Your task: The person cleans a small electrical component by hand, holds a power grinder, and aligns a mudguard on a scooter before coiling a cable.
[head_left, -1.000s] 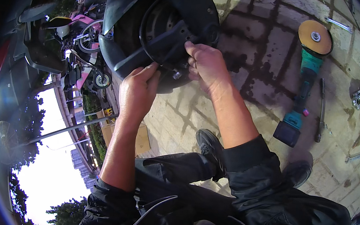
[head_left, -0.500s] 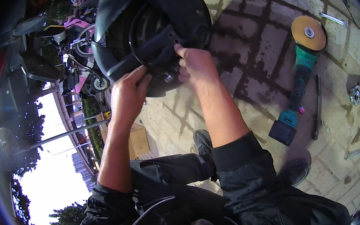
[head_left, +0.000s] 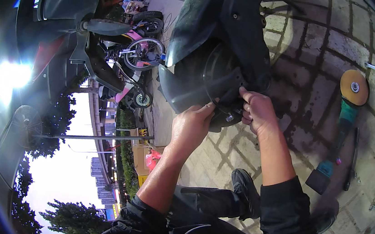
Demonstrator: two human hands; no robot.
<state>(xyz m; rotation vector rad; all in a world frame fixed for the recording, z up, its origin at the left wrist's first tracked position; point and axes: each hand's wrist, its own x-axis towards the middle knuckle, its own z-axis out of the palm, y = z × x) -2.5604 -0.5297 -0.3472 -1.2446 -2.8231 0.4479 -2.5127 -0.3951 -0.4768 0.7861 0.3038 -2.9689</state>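
Nearest: left hand [head_left: 191,124], fingers bunched, tips at the near edge of the dark guard [head_left: 183,89]. Right hand [head_left: 259,113] was curled, thumb and forefinger close together by the holes at the guard's right end. Could not tell whether either was clamped on it; the fingertips were partly hidden.

The guard sat in front of the wheel, between and just beyond the hands. A black cable [head_left: 205,73] looped across it; a metal fitting [head_left: 229,118] hung between the hands.

Judgement: this called for light, even pressure at both ends, holes in sight, cable slack and unpinched, fitting free. A one-sided pull might have twisted the guard.

Off right, on the paved ground [head_left: 210,165]: angle grinder [head_left: 354,89], well apart, best left there. Farther off, left: a pink motorcycle [head_left: 129,85].
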